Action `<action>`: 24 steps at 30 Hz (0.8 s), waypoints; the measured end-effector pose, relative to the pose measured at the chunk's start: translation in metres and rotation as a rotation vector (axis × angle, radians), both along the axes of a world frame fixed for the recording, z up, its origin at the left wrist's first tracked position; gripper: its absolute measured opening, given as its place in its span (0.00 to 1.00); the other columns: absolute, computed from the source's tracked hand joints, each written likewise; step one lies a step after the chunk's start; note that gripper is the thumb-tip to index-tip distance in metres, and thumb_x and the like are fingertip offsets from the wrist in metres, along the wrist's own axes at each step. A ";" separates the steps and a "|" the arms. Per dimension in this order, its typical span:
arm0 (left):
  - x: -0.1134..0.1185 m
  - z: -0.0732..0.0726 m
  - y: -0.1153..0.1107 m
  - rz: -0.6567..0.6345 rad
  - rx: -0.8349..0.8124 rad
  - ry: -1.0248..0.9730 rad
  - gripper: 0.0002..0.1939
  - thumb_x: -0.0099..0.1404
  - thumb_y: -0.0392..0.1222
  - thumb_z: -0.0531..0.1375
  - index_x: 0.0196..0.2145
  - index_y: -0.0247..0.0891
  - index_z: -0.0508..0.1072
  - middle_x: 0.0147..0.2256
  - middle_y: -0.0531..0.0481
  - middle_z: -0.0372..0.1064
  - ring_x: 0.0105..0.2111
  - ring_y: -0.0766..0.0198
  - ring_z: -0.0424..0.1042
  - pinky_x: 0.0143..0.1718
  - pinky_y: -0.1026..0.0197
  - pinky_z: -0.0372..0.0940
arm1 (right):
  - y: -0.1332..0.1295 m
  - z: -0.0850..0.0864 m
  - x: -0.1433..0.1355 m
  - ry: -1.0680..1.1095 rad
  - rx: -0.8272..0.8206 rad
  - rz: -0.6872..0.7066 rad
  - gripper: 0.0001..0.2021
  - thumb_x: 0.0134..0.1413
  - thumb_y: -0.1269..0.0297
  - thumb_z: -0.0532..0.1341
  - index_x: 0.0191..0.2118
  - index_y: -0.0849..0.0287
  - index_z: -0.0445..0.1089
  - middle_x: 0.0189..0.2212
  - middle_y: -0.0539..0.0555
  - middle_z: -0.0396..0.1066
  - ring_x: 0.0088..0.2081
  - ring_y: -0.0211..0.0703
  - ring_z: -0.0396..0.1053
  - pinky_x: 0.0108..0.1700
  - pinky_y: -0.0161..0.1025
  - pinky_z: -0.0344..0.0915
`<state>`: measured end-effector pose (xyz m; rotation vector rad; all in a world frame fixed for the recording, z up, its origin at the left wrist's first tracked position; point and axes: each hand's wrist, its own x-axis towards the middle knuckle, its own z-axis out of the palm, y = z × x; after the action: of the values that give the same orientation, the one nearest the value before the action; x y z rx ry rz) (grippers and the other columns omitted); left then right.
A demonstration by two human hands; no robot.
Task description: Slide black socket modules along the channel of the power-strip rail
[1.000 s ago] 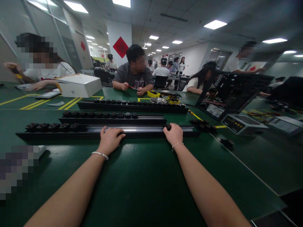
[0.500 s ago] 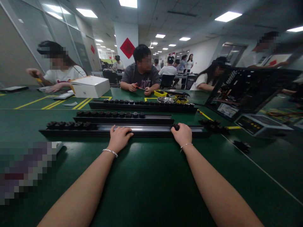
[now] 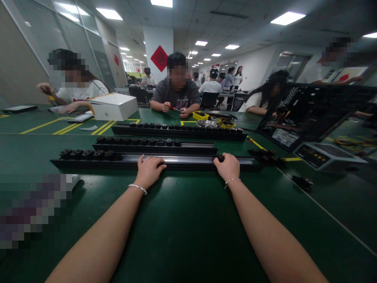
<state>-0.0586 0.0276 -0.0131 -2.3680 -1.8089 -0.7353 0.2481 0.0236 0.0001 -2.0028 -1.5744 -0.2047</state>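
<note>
A long black rail (image 3: 188,166) with a shiny silver channel lies across the table before me. Several dark, knobbed blocks (image 3: 87,155) sit in its left end. My left hand (image 3: 149,169) is closed over the rail left of its middle, fingers across the channel and thumb by the near edge. Toward the rail's right end, my right hand (image 3: 229,166) grips a small black rounded block (image 3: 220,158) at the channel. The fingers partly hide this block, so its contact with the channel is unclear.
Behind lie a shorter rail (image 3: 194,150) and a longer one (image 3: 176,133), both bearing dark blocks. Loose dark pieces (image 3: 266,156), a grey metal box (image 3: 328,155) and an open computer case (image 3: 312,114) stand right. A white box (image 3: 116,107) sits back left. Co-workers surround the table.
Both my hands keep their places on the rail. The view has shifted very slightly. Across the table, the person with the screwdriver has turned their head down toward their hands.
</note>
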 end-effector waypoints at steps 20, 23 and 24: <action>0.000 0.000 0.000 0.004 0.003 0.018 0.12 0.64 0.50 0.53 0.38 0.46 0.73 0.39 0.50 0.75 0.44 0.56 0.68 0.57 0.43 0.43 | 0.000 0.001 0.002 0.000 -0.012 -0.015 0.10 0.49 0.58 0.54 0.28 0.59 0.66 0.30 0.57 0.70 0.35 0.46 0.66 0.38 0.39 0.57; 0.000 0.000 0.000 0.008 0.006 0.013 0.12 0.63 0.50 0.53 0.37 0.46 0.73 0.39 0.50 0.75 0.44 0.56 0.68 0.57 0.43 0.43 | -0.001 0.002 0.004 -0.006 -0.013 -0.028 0.10 0.49 0.58 0.54 0.28 0.59 0.66 0.30 0.57 0.70 0.36 0.47 0.66 0.40 0.40 0.57; 0.000 0.000 0.000 0.008 0.006 0.009 0.12 0.63 0.50 0.53 0.37 0.46 0.73 0.39 0.50 0.75 0.44 0.56 0.68 0.57 0.43 0.43 | -0.001 0.002 0.005 -0.009 -0.015 -0.034 0.10 0.49 0.58 0.54 0.28 0.59 0.66 0.30 0.57 0.70 0.36 0.47 0.66 0.41 0.41 0.57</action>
<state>-0.0588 0.0272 -0.0130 -2.3553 -1.8087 -0.7270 0.2530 0.0226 0.0018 -2.0441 -1.5519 -0.2158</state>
